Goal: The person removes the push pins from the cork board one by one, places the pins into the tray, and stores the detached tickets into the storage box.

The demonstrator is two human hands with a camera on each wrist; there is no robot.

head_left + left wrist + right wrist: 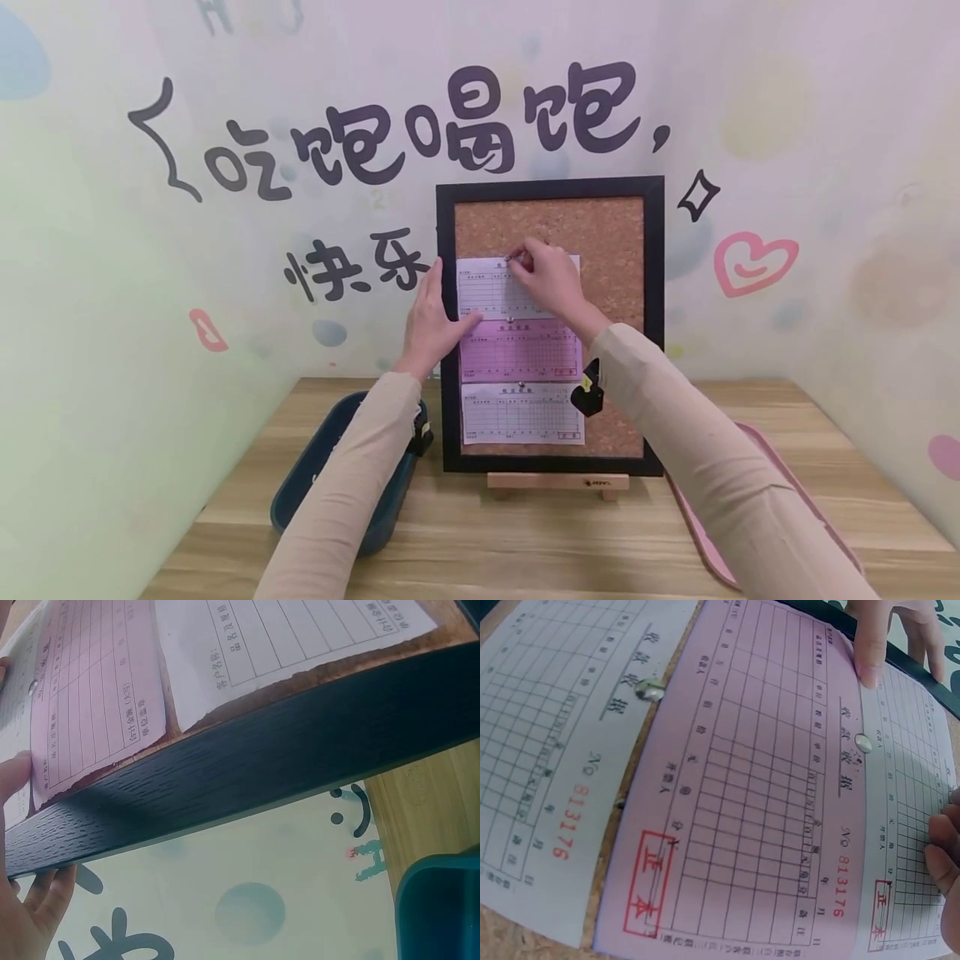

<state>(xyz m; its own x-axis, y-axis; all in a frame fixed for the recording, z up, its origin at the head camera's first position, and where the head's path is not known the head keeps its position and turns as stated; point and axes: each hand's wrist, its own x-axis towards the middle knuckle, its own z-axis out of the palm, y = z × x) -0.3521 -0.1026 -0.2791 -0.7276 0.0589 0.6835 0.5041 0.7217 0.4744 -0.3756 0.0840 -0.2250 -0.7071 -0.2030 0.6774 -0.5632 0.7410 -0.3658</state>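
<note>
A cork board is standing on a small easel at the back of the table, leaning toward the wall. Three receipts are hanging on the cork board, one above another: top receipt, middle receipt, bottom receipt. A bin is sitting left of the cork board, a tray right.

left hand flat, right hand pinching

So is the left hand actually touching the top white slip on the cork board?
Touching. In the head view, the left hand lays its thumb on the top white slip at its lower left edge.
</note>
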